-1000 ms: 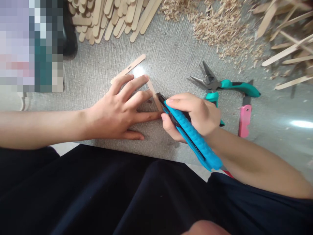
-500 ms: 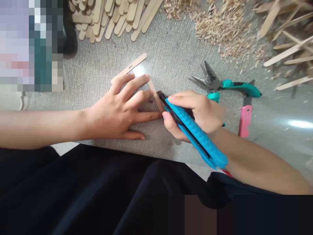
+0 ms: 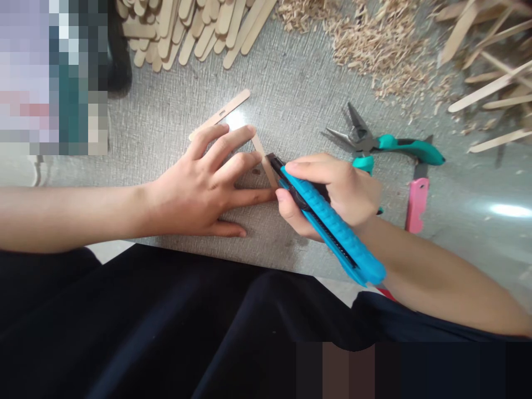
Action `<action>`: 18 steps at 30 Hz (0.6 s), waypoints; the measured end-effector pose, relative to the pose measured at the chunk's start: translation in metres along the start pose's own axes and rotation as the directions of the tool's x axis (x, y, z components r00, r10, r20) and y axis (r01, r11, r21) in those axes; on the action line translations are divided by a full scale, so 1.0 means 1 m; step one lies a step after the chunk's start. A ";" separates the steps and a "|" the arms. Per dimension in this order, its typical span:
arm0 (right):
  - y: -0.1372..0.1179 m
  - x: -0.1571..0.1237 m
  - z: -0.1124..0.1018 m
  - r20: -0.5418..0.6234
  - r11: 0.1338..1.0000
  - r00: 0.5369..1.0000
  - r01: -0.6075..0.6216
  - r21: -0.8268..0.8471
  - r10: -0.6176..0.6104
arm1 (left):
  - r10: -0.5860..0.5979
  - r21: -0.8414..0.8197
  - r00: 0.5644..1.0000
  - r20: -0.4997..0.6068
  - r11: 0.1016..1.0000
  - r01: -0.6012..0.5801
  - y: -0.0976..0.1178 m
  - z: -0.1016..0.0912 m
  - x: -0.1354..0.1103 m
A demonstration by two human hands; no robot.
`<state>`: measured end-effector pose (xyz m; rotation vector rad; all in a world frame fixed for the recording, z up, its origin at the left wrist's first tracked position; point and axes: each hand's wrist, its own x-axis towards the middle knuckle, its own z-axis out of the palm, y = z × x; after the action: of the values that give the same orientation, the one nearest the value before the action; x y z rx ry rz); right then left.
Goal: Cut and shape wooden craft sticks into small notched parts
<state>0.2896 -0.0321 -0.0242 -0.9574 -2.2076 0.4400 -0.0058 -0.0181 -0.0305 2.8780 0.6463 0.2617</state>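
Observation:
My left hand [image 3: 222, 180] lies on the table with its fingers spread, the fingertips resting along a wooden craft stick [image 3: 258, 145] and touching it. In my right hand [image 3: 341, 191] is a blue utility knife [image 3: 332, 224], gripped between thumb and fingers. The knife's tip meets the middle of that stick, just beside my left fingers. Another craft stick [image 3: 235, 105], with a small slot cut in it, lies beyond my left hand; its near end is close to my index finger.
A pile of craft sticks [image 3: 199, 33] lies at the back, beside a heap of wood shavings [image 3: 374, 50]. More loose sticks [image 3: 490, 88] are at the far right. Pliers with teal handles [image 3: 361, 138] and a pink-handled cutter [image 3: 417, 205] lie right of my right hand.

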 end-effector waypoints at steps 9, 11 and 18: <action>0.000 -0.001 0.005 -0.002 1.000 1.000 0.027 -0.006 -0.027 | -0.087 -0.108 0.995 0.056 0.990 0.092 0.005 0.006 0.000; -0.001 -0.001 0.006 -0.014 1.000 1.000 0.017 -0.006 -0.017 | -0.087 -0.107 0.993 0.075 0.990 0.095 0.005 0.004 0.001; -0.001 0.000 0.003 0.024 1.000 1.000 0.015 -0.023 -0.014 | -0.094 -0.144 0.992 0.086 0.984 0.105 0.005 -0.002 0.003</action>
<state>0.2869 -0.0327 -0.0258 -0.9519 -2.2438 0.4222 -0.0013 -0.0209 -0.0270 2.6902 0.7215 0.1735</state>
